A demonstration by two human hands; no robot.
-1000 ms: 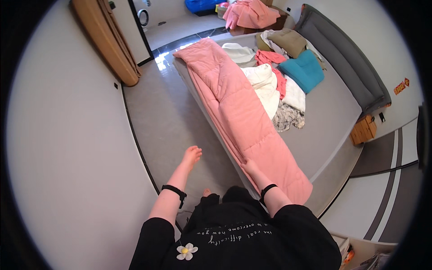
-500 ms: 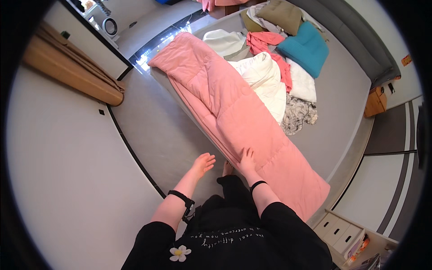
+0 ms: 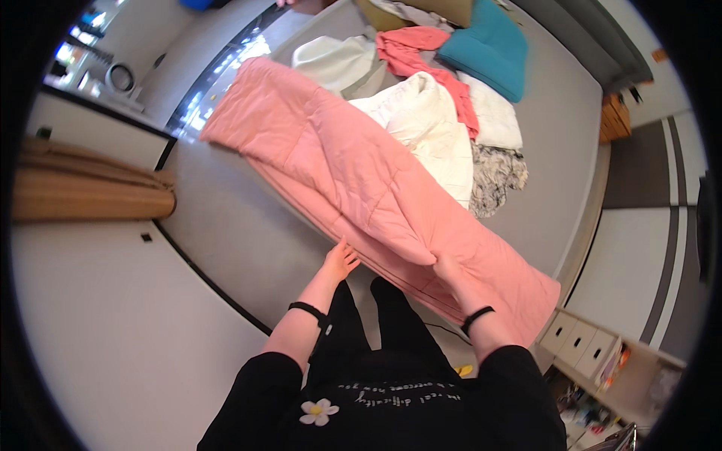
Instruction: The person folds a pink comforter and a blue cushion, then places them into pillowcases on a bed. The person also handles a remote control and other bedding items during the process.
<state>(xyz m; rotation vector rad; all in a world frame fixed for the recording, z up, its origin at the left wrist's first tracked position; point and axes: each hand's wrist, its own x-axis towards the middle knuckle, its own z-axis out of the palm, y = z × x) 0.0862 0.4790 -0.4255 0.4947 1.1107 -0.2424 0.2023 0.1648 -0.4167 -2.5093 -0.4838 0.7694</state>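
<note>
A long, folded pink quilt (image 3: 323,135) lies slantwise along the near edge of the bed, from the upper left to the lower right. My right hand (image 3: 448,272) is closed on its upper layer near the middle, pulling a fold up toward me; the fingertips are hidden by the cloth. By the quilt's near edge, my left hand (image 3: 343,259) has its fingers spread and holds nothing. Whether those fingers touch the quilt I cannot tell. Several stacked layers show along the near side, below the raised fold.
Behind the quilt lie a white garment (image 3: 421,135), a coral cloth (image 3: 410,49), a teal pillow (image 3: 489,52), a white folded pad (image 3: 492,116) and a grey patterned cloth (image 3: 496,180). A low drawer unit (image 3: 579,346) stands at the lower right. A brown curtain (image 3: 90,188) hangs at left.
My right hand has gone from lying flat on the quilt to gripping its upper layer and lifting a fold. My left hand has come nearer the quilt's edge. The view has shifted.
</note>
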